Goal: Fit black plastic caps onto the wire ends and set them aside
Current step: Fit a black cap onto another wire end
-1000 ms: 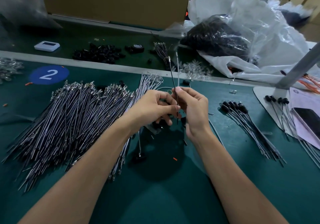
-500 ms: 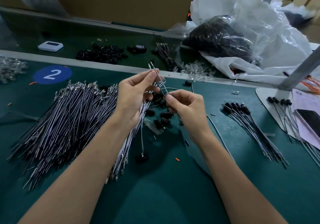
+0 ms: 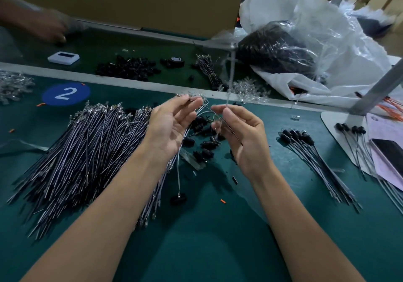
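- Wire (image 3: 215,113), thin, dark and slightly bowed, is held above the green mat (image 3: 207,238) between both hands, near the middle of the view.
- Left hand (image 3: 172,126) is raised with the palm turned inward, and one wire end is pinched between thumb and forefinger.
- Right hand (image 3: 242,137) is turned palm up; thumb and forefinger are closed on the wire, which is blurred there, and the other fingers are loosely curled.
- Black plastic caps (image 3: 205,145), small and cylindrical, are scattered beneath the hands.
- Uncapped wires (image 3: 87,150) with bright metal tips are heaped at 9 o'clock; capped wires (image 3: 305,148) are laid at 3 o'clock.
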A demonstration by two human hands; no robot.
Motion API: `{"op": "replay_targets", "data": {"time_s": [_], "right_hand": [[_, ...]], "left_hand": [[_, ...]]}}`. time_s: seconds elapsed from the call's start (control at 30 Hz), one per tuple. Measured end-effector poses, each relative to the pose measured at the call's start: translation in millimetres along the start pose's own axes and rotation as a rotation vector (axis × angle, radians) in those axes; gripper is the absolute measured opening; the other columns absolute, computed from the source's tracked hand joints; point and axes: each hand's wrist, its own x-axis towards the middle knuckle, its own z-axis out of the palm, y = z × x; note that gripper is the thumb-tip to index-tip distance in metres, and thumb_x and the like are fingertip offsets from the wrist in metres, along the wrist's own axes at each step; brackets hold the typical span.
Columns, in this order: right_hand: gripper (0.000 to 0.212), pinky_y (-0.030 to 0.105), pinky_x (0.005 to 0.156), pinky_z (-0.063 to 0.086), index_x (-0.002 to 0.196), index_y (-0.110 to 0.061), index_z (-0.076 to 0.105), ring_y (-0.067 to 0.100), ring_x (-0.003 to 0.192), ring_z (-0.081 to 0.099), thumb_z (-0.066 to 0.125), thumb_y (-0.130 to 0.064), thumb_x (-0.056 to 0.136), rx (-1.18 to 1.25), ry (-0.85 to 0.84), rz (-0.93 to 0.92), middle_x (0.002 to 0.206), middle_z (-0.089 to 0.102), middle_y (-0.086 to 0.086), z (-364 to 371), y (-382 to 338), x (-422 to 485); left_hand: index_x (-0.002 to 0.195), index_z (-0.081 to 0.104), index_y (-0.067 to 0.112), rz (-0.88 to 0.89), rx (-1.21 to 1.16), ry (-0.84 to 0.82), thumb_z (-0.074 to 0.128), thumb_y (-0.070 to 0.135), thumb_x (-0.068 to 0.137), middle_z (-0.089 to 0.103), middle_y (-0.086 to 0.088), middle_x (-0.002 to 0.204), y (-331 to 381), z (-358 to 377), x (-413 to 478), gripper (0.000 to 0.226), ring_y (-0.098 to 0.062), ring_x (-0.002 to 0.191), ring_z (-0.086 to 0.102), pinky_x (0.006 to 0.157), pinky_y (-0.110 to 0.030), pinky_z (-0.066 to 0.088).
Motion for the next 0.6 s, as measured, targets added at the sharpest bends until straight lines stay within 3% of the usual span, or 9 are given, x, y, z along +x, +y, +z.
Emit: {"op": "replay_targets", "data": {"time_s": [0.17,0.27,0.37,0.43,0.5,0.6], "right_hand": [[0.023,0.026,0.075,0.056,0.082,-0.013,0.070,0.016,0.079,0.069,0.049,-0.018,0.092,0.629,-0.139,0.128,0.119,0.068,0.007,-3.7,-10.4,-1.7],[0.029,0.028,0.081,0.058,0.080,-0.008,0.070,0.021,0.095,0.071,0.045,-0.013,0.093,0.693,-0.073,0.139,0.115,0.069,0.013,-2.2,-11.0,-1.2],[0.025,0.025,0.073,0.059,0.081,-0.004,0.070,0.020,0.091,0.072,0.048,-0.012,0.090,0.752,0.032,0.137,0.102,0.072,0.013,-2.2,-9.7,2.0],[0.016,0.016,0.059,0.054,0.087,-0.007,0.064,0.009,0.069,0.068,0.049,-0.014,0.090,0.687,0.124,0.124,0.088,0.071,0.005,-6.3,-9.5,5.4],[0.014,0.012,0.050,0.044,0.091,-0.010,0.059,0.002,0.051,0.053,0.046,-0.014,0.095,0.570,0.200,0.092,0.073,0.065,-0.001,-8.8,-8.7,8.4],[0.011,0.012,0.046,0.038,0.089,-0.010,0.061,0.002,0.044,0.044,0.051,-0.013,0.093,0.451,0.256,0.075,0.067,0.062,-0.002,-11.2,-6.4,10.1]], "left_hand": [[0.102,0.061,-0.008,-0.198,-0.279,-0.048,0.055,-0.001,0.093,0.075,-0.017,0.089,-6.3,0.8,-1.8,0.013,-0.016,0.076,0.075,0.055,-0.017,0.055],[0.106,0.058,-0.008,-0.240,-0.267,-0.100,0.058,-0.003,0.087,0.074,-0.020,0.094,-9.4,-2.2,1.1,0.020,-0.018,0.082,0.075,0.059,-0.020,0.057],[0.092,0.055,0.002,-0.289,0.089,-0.290,0.058,-0.004,0.084,0.074,-0.018,0.095,-13.4,-0.8,-1.0,0.011,-0.019,0.082,0.074,0.058,-0.020,0.056],[0.083,0.056,0.010,-0.249,0.464,-0.434,0.058,-0.005,0.087,0.075,-0.015,0.092,-14.4,-0.7,-3.7,0.016,-0.016,0.073,0.072,0.055,-0.020,0.054],[0.081,0.065,0.014,-0.202,0.726,-0.559,0.063,-0.003,0.087,0.075,-0.014,0.098,-13.4,-0.9,-7.1,0.018,-0.013,0.074,0.068,0.060,-0.019,0.054],[0.076,0.070,0.020,-0.051,0.848,-0.557,0.070,0.004,0.085,0.073,-0.011,0.102,-11.1,2.6,-11.2,0.018,-0.010,0.082,0.062,0.074,-0.018,0.050]]}}
